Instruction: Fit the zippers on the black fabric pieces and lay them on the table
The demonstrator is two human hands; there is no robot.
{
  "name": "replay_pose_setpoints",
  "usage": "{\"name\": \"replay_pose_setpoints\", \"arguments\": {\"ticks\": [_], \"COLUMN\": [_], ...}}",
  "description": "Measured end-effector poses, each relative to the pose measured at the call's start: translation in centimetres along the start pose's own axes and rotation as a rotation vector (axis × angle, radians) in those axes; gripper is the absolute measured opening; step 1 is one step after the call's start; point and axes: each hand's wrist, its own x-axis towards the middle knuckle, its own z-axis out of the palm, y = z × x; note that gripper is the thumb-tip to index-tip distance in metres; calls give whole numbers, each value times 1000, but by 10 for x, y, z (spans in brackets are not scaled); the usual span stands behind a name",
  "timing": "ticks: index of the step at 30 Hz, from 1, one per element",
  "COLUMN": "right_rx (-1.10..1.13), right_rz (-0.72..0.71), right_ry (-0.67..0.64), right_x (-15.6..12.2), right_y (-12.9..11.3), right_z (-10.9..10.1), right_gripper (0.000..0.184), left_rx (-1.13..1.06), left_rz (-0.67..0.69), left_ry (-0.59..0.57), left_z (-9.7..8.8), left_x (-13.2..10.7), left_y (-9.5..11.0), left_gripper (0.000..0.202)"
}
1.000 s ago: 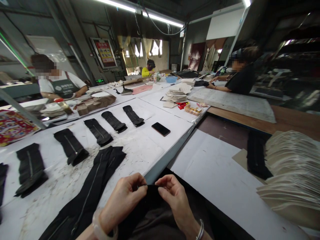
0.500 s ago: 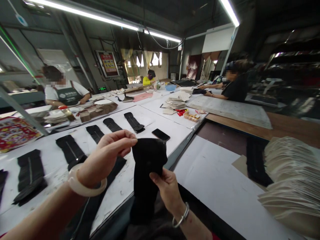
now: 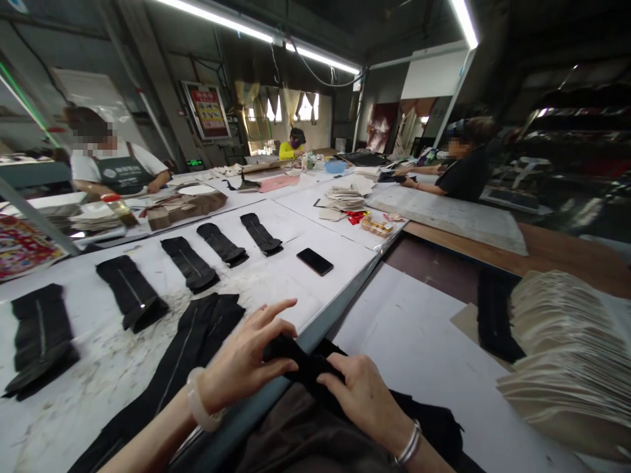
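Low over the table's front edge, my left hand (image 3: 251,358) has the end of a black fabric piece (image 3: 310,371) between thumb and fingers, its upper fingers stretched out. My right hand (image 3: 362,394) is closed on the same piece, which is bunched between the hands; part of it is hidden by them. Beside my left arm lies a longer black piece with a zipper (image 3: 185,345). Farther left and back, several short black zippered pieces (image 3: 131,289) lie spread in a row on the white tabletop (image 3: 276,282).
A phone (image 3: 314,261) lies beyond my hands. At right stands a fanned stack of beige sheets (image 3: 566,361) next to another black piece (image 3: 495,318). Paper stacks (image 3: 345,197) and a blue basin (image 3: 335,167) sit farther back. Co-workers sit at left (image 3: 121,164), right (image 3: 461,164) and far end.
Both hands have come down with the black fabric piece, from held up and hanging to low and bunched. My left hand has shifted right and its fingers have spread. The view has turned slightly.
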Motion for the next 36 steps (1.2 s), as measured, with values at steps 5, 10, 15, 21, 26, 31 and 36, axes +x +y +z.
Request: {"name": "replay_pose_setpoints", "arguments": {"ticks": [5, 10, 15, 21, 26, 31, 36], "right_rx": [-109, -79, 18, 387, 549, 578, 611], "right_rz": [11, 40, 92, 66, -2, -28, -11], "right_ry": [-6, -3, -45, -121, -103, -29, 7], "right_x": [-9, -18, -27, -28, -21, -14, -8], "right_y": [9, 16, 19, 24, 23, 17, 11], "right_z": [3, 4, 0, 5, 25, 39, 44], "right_gripper": [21, 22, 19, 16, 27, 37, 37], "left_rx": [-95, -214, -297, -290, -254, -235, -254], "left_rz": [-28, -58, -57, -30, -39, -42, -28], "left_ry": [-72, -108, -139, -168, -195, -160, -162], "left_z": [16, 24, 32, 43, 44, 45, 43], "left_x": [-2, -4, -5, -4, -7, -12, -13], "left_y": [-2, -3, -2, 0, 4, 4, 3], "left_gripper": [4, 6, 6, 8, 9, 10, 15]}}
